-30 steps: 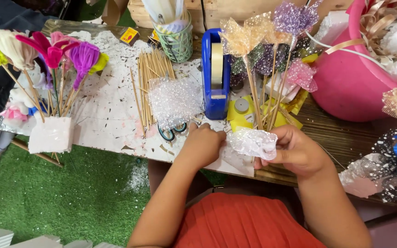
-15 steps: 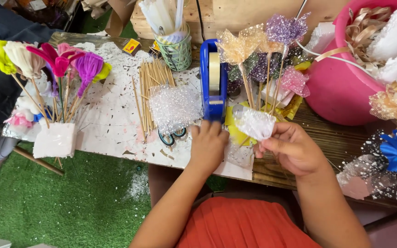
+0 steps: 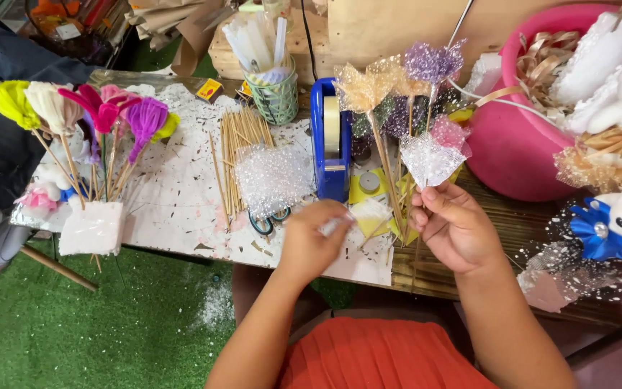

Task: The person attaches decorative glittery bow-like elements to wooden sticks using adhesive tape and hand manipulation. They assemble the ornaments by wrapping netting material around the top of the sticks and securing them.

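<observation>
My right hand pinches a small white netted mesh flower on a thin wooden stick, fingers closed around the stem just below the gathered net, holding it upright above the table edge. My left hand is curled shut on a short strip of clear tape, just in front of the blue plastic tape dispenser. Beside the dispenser lies a crumpled sheet of clear bubbly mesh over a bundle of plain wooden skewers. Further left, bright fabric flowers on sticks stand in a white foam block. A big pink plastic tub sits to my right.
</observation>
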